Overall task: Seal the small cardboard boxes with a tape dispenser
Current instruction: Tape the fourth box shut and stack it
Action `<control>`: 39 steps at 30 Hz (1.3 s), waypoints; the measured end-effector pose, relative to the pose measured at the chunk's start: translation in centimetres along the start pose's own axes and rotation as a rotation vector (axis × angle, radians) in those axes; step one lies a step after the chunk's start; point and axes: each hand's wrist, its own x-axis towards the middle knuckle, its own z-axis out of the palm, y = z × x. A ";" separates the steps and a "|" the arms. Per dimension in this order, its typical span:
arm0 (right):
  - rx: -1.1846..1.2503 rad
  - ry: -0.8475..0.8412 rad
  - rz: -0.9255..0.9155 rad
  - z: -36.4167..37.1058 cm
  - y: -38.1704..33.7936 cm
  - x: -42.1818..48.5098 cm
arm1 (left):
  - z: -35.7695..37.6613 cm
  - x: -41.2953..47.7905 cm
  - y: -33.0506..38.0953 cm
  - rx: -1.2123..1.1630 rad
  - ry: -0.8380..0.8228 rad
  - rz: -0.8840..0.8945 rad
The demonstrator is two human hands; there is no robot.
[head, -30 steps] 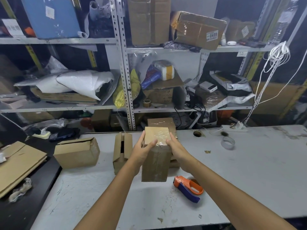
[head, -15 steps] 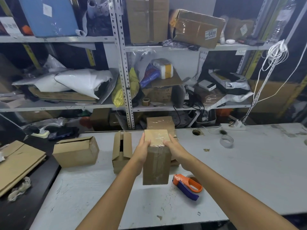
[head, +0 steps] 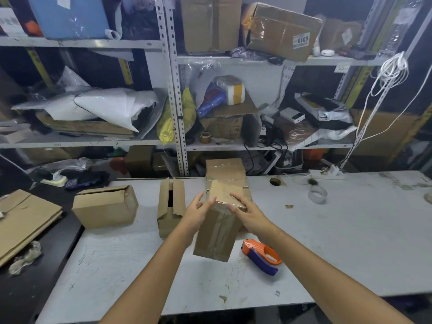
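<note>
A taped cardboard box (head: pixel 216 232) is held tilted over the middle of the table (head: pixel 350 242), nearer its front edge, and appears lifted off the surface. Its upper end is grasped from both sides: the left hand (head: pixel 198 211) is curled round the left edge, and the right hand (head: pixel 247 213) is hooked over the top. As only the top is gripped, the glossy tape could be slipped on and the box dropped onto the tape dispenser (head: pixel 260 256) lying just beside it. If the box is swung toward the back edge, the sealed box (head: pixel 225 170) or the open box (head: pixel 170 206) could be knocked.
</note>
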 end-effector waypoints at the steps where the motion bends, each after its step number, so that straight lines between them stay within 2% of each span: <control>1: 0.011 0.014 0.014 -0.2 0.2 0.1 | -0.4 -0.1 -0.4 0.032 0.013 -0.010; 5: 0.135 0.080 0.047 -0.6 0.8 0.2 | -2.3 -0.5 -2.9 0.068 0.080 -0.030; 9: 0.385 0.148 0.096 -0.5 0.4 -0.3 | -3.0 -0.5 -4.9 -0.062 0.059 -0.104; 11: 0.432 0.165 0.136 0.0 0.6 -0.3 | -2.9 -0.4 -4.9 -0.170 0.065 -0.091; 13: 0.353 0.183 0.186 0.4 1.1 -0.2 | -3.2 0.0 -4.7 -0.229 0.099 -0.059; 15: 0.132 0.207 0.197 0.3 1.8 0.0 | -3.8 0.7 -4.6 -0.197 0.113 -0.017; 17: -0.105 0.227 0.128 0.1 2.4 0.0 | -4.5 1.2 -4.6 -0.145 0.078 0.013; 19: -0.182 0.232 0.027 0.0 2.6 -0.2 | -4.7 1.6 -4.2 -0.071 0.008 0.040; 22: -0.036 0.214 -0.036 0.4 2.5 -0.2 | -4.6 2.1 -3.9 -0.035 -0.052 0.039; 27: 0.127 0.377 0.038 -0.5 2.1 -1.0 | -4.1 3.3 -3.7 -0.093 -0.068 0.037; 31: 0.170 0.457 0.091 -1.7 2.4 -1.4 | -1.1 3.7 -2.6 -0.068 -0.140 0.054; 39: 0.174 0.487 0.087 -7.7 3.3 0.0 | 5.5 6.3 0.4 -0.009 -0.095 0.055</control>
